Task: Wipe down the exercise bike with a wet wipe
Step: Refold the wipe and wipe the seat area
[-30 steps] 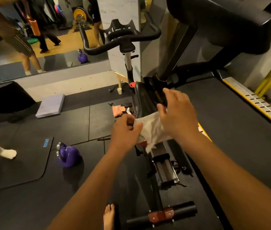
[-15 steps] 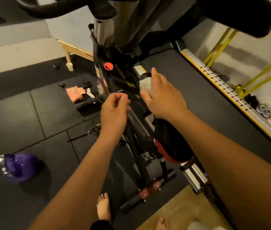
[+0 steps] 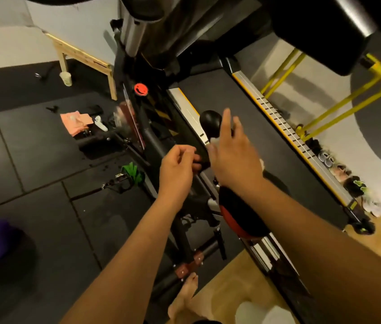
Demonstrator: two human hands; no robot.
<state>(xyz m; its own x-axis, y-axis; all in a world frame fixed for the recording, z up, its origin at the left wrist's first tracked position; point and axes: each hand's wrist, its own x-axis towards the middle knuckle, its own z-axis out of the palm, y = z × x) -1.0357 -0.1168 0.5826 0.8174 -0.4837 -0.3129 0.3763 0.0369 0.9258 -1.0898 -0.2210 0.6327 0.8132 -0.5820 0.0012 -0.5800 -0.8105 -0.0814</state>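
White wipe (image 3: pixel 215 141): mostly hidden under the right hand; only a pale scrap shows at the thumb side, just below the black knob.
Right hand (image 3: pixel 235 157): palm down over the wipe, fingers straight and spread — covering it, not curled round it.
Left hand (image 3: pixel 177 170): fingers curled in against a dark bar of the bike; whether it grips anything cannot be told.
Black knob (image 3: pixel 210 118): just ahead of the right hand's fingertips, on the side away from the person. The right hand is much the nearer of the two.
Exercise bike (image 3: pixel 153 140): its long frame tube runs on a slant from near the person's feet up toward the red dial (image 3: pixel 140 89), passing just left of the left hand.
Saddle (image 3: pixel 236 218): black with a red edge, under the right forearm.
Coming move: likely a short push of the wipe forward onto the knob — the way the fingers already point.
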